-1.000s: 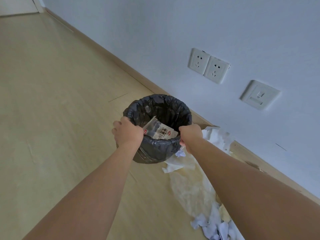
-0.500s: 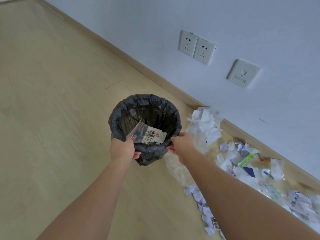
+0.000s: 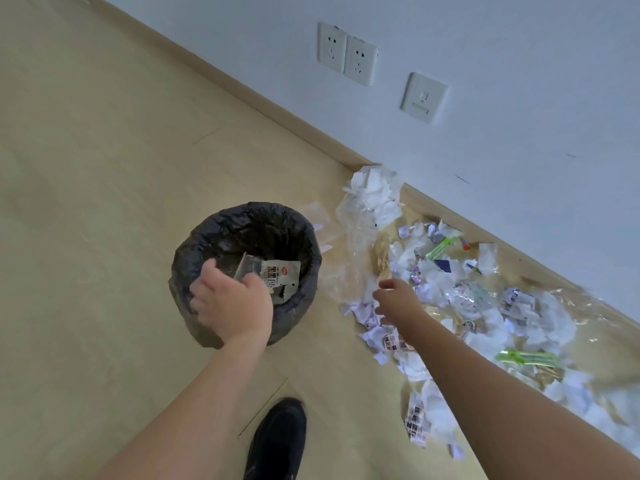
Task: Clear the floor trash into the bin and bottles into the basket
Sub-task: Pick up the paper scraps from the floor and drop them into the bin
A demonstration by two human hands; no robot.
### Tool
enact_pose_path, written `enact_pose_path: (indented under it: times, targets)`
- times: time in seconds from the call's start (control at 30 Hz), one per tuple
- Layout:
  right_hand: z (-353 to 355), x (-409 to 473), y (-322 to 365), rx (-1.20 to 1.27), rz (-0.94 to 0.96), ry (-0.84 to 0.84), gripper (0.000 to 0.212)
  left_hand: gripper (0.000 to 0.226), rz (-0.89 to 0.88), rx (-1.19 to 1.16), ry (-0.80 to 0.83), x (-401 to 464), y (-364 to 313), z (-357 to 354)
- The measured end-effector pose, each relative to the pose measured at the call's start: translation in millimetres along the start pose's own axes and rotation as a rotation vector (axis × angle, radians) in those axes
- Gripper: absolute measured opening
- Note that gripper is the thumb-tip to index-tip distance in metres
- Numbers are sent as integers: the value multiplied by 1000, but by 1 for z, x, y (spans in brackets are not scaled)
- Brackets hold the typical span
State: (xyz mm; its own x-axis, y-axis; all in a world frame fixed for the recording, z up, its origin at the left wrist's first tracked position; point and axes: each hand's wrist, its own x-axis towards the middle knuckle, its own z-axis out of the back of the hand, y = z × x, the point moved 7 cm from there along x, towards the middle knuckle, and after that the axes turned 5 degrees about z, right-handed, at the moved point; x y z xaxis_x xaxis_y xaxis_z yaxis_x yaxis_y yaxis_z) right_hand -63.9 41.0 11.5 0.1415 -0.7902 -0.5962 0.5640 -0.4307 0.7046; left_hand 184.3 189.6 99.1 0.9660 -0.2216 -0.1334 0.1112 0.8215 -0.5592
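A small bin (image 3: 242,223) lined with a black bag stands on the wooden floor, with a white printed wrapper (image 3: 280,277) inside. My left hand (image 3: 232,303) hovers over the bin's near rim, fingers loosely spread, holding nothing. My right hand (image 3: 394,297) reaches out to the right of the bin, fingers relaxed, above scraps of torn paper (image 3: 367,311). A long heap of trash (image 3: 485,306) lies along the wall: crumpled white tissue (image 3: 375,192), clear plastic film (image 3: 353,258), green wrappers (image 3: 440,249). No bottle or basket is in view.
The wall with its skirting board (image 3: 277,109) runs diagonally behind the trash, carrying two sockets (image 3: 346,53) and a switch plate (image 3: 424,97). My black shoe (image 3: 278,441) stands on the floor below the bin. Bare floor stretches to the left.
Both hands have let go of the bin's rim. The bin now stands on the floor beside the trash heap. My right hand has moved right toward the paper scraps.
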Motion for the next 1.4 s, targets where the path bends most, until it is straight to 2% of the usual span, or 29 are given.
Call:
enact_pose_path:
  times: [0.03, 0.07, 0.1, 0.17, 0.23, 0.3, 0.37, 0.4, 0.53, 0.67, 0.77, 0.83, 0.93, 1.03, 1.1, 1.23, 1.3, 1.4]
  targets:
    - [17, -1, -11, -73, -3, -24, 40, 52, -282, -18, -38, -19, -31, 2]
    - [32, -2, -20, -138, -6, -44, 40, 47, -526, -51, -4, -39, -55, -7]
    - [45, -3, -29, -202, -7, -60, 40, 40, -715, -51, 108, -58, -76, -25]
    - [64, 1, -50, -323, -17, -65, 39, 26, -936, 96, 430, -96, -99, -78]
    - [73, 11, -68, -386, -20, -62, 39, 21, -1019, 392, 663, -120, -100, -136]
    - [76, 28, -76, -445, 14, -53, 36, 23, -958, 597, 811, -124, -88, -187]
    - [75, 51, -73, -491, 45, -53, 32, 24, -867, 687, 858, -115, -77, -222]
    - [73, 66, -67, -500, 67, -56, 30, 28, -843, 712, 827, -108, -76, -234]
    - [53, 128, -40, -526, 174, -90, 26, 57, -888, 848, 531, -77, -75, -261]
    - [19, 179, -40, -673, 168, -79, 31, 79, -819, 1001, 436, -47, -51, -298]
    - [10, 199, -53, -813, 125, -91, 27, 82, -774, 1055, 413, -39, -41, -315]
    - [9, 206, -60, -846, 128, -94, 24, 62, -836, 1040, 429, -43, -44, -318]
    - [6, 207, -60, -808, 172, -92, 20, 33, -891, 942, 459, -44, -48, -313]
    - [18, 195, -62, -716, 177, -116, 10, 19, -767, 673, 520, -40, -50, -297]
    - [32, 183, -61, -641, 184, -150, 9, 16, -590, 439, 594, -38, -53, -281]
    - [62, 141, -50, -374, 237, -224, 17, 16, -414, 125, 686, -42, -70, -248]
    - [77, 119, -43, -265, 253, -261, 17, 17, -262, -25, 771, -43, -76, -233]
    - [97, 84, -23, -158, 281, -282, 18, 31, -23, -276, 856, -46, -92, -201]
